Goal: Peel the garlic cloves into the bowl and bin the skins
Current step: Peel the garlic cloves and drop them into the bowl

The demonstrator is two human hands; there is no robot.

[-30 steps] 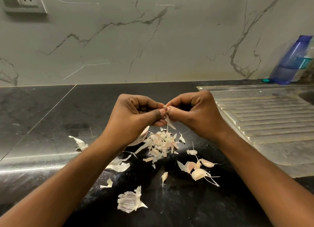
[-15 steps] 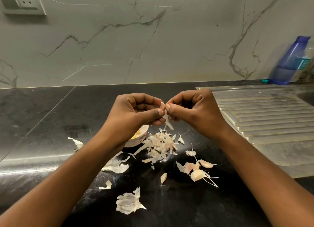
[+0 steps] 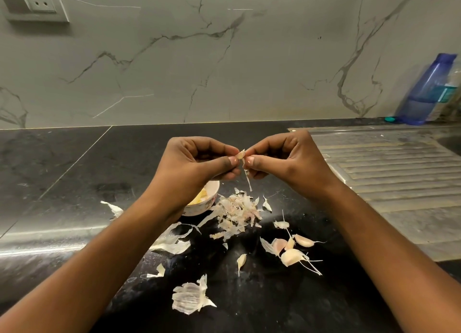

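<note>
Head view. Your left hand (image 3: 197, 163) and right hand (image 3: 287, 160) meet above the counter (image 3: 74, 183), fingers curled. Both pinch one clove (image 3: 241, 155) between thumb and forefinger tips, the left from the left side, the right from the right. So both hands are grasping the clove; neither is loose. The clove is in the air, between the two thumbs, above and just right of the bowl (image 3: 208, 206).

A thin strip (image 3: 248, 181) of skin hangs down from the clove, below your right thumb. Whether the clove is half bare or fully skinned, you can't tell; it is mostly covered by fingertips.

The bowl sits on the counter under your left wrist, partly hidden by it. Yellowish peeled cloves (image 3: 199, 197) show inside it.

Just right of the bowl lies a pile (image 3: 237, 210) of skins, touching the bowl's side or very close to it. More skins are scattered nearer you: a big piece (image 3: 190, 297) near centre, a scrap (image 3: 113, 208) at left.

A cluster of unpeeled cloves (image 3: 290, 251) lies near right of the pile, by your right forearm. One small clove (image 3: 241, 259) lies apart, left of the cluster.

Far right: a ribbed drainboard (image 3: 386, 173) and a blue bottle (image 3: 426, 90) against the marble wall (image 3: 199, 58). A socket (image 3: 37, 1) is at top left.
</note>
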